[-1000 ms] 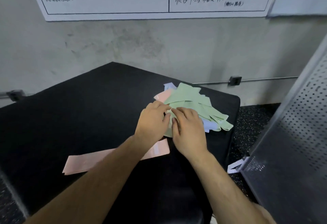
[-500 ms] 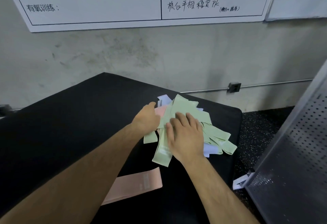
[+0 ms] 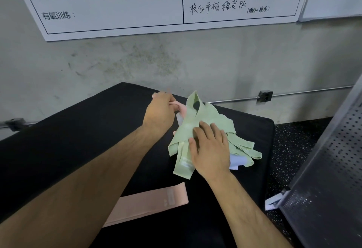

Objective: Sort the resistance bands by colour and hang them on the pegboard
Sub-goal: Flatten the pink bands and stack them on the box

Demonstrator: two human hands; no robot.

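A heap of green resistance bands (image 3: 207, 122) lies on the black padded bench (image 3: 78, 140), with a pale blue band (image 3: 238, 160) showing under its right edge. My right hand (image 3: 210, 150) lies flat on the green heap, fingers straight. My left hand (image 3: 159, 111) grips a pink band (image 3: 181, 107) at the heap's far left side and has it raised off the bench; one green band is lifted up with it. Another pink band (image 3: 148, 202) lies flat near the bench's front. The grey perforated pegboard (image 3: 329, 179) stands at the right.
A concrete wall with a white handwritten board (image 3: 156, 3) rises behind the bench. A metal conduit with a small box (image 3: 265, 96) runs along the wall. Speckled black floor (image 3: 293, 140) separates bench and pegboard, with a white tag (image 3: 273, 201) at the pegboard's base.
My left hand has moved from on top of the heap to its far left side and pulled a pink band up and out. My right hand stayed pressing on the green bands.
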